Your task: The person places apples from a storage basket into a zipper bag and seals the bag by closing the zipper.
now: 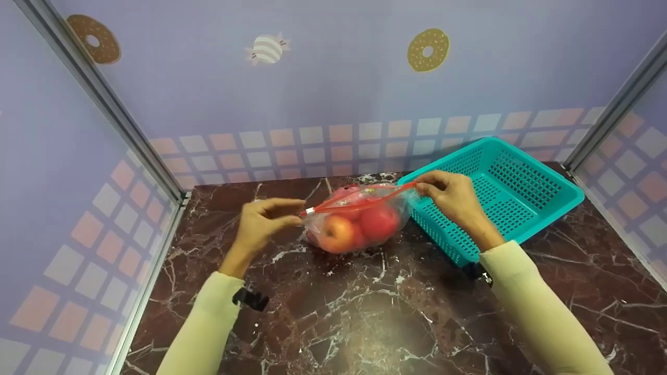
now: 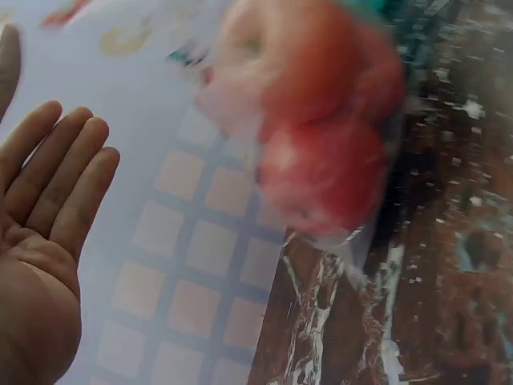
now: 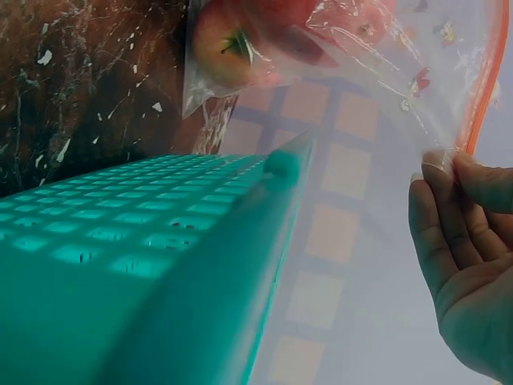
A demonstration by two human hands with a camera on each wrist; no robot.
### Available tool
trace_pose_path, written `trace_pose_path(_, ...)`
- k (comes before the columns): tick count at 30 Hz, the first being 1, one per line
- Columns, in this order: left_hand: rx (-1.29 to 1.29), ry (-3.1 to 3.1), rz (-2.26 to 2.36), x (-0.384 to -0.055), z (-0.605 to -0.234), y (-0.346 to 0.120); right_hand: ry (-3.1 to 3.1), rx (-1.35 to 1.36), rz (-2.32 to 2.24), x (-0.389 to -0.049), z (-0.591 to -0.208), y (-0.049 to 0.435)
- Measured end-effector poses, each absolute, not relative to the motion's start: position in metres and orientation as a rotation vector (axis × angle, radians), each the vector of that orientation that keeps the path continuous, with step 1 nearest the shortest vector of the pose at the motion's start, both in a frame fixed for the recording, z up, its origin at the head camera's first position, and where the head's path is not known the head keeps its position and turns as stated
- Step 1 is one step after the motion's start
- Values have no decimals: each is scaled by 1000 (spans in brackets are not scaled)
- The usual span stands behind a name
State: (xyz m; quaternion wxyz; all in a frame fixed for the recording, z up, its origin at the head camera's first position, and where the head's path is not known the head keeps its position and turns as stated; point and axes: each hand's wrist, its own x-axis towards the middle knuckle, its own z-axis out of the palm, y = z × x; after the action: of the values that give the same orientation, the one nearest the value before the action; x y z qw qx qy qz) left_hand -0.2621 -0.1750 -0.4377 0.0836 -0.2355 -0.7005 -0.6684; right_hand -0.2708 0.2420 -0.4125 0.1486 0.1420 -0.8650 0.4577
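A clear slider bag [image 1: 359, 221] with a red zip edge holds several red apples [image 1: 379, 223], one of them more orange. Its mouth gapes between two red strips, and a white slider [image 1: 310, 210] sits at the left end. With thumb and fingertips my right hand [image 1: 452, 195] pinches the bag's right top corner; the right wrist view shows this grip on the corner [image 3: 465, 156]. My left hand [image 1: 260, 221] is beside the slider, thumb and fingers parted. In the left wrist view its fingers [image 2: 60, 168] are straight, away from the blurred apples [image 2: 321, 176].
Right of the bag stands a turquoise perforated basket [image 1: 560, 200], its rim under my right hand. Dark red marbled tabletop [image 1: 354, 312] lies beneath everything. Printed lilac panels [image 1: 344, 94] close in the back and both sides.
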Motion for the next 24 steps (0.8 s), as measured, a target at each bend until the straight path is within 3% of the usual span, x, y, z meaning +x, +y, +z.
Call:
trace_pose_path(8,-719,-1977,-2025,-252,-440,-155,-2477,431,1221,-267,-409,237)
trace_pose_path(14,-689,-1976,-2009,-249,-434,-143,-2366,758,983,-257,-402,201)
trace_pose_path(24,-813,-1956,-1895,-242,-431,-138,-2197,1220,996,-248,-387,131)
